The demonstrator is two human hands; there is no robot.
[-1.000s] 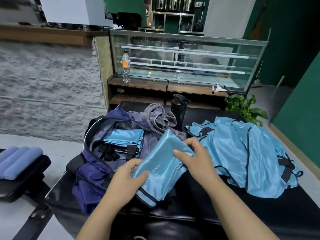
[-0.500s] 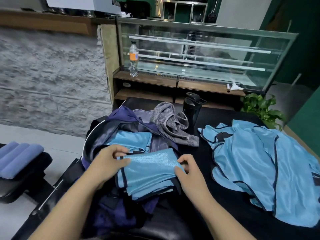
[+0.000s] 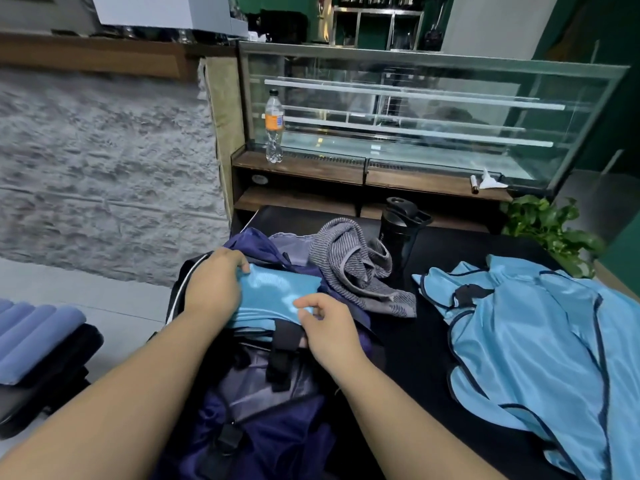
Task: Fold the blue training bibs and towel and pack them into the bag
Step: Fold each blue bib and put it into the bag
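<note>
A black glossy worktop [image 3: 433,344] fills the near and right part of the view; its left edge runs beside a pale tiled floor, and its far edge meets a wooden shelf under a long glass display case [image 3: 415,109]. An open navy fabric sports bag [image 3: 263,427] sits at the near left of the worktop, its mouth facing up. Bare dark worktop lies between the bag and a loose heap of shiny light blue training bibs with dark trim [image 3: 540,348] spread on the right. A crumpled grey striped towel [image 3: 353,268] lies just beyond the bag, touching its far rim, with a black lidded shaker bottle [image 3: 398,230] standing upright behind it. A folded light blue bib [image 3: 273,296] rests inside the bag's mouth. The left hand [image 3: 214,285] lies on the bib's left end, fingers curled over its far edge and gripping it. The right hand [image 3: 325,323] sits at the bib's near right edge, fingers loosely curled, fingertips pinching the fabric beside a black bag strap [image 3: 282,351].
</note>
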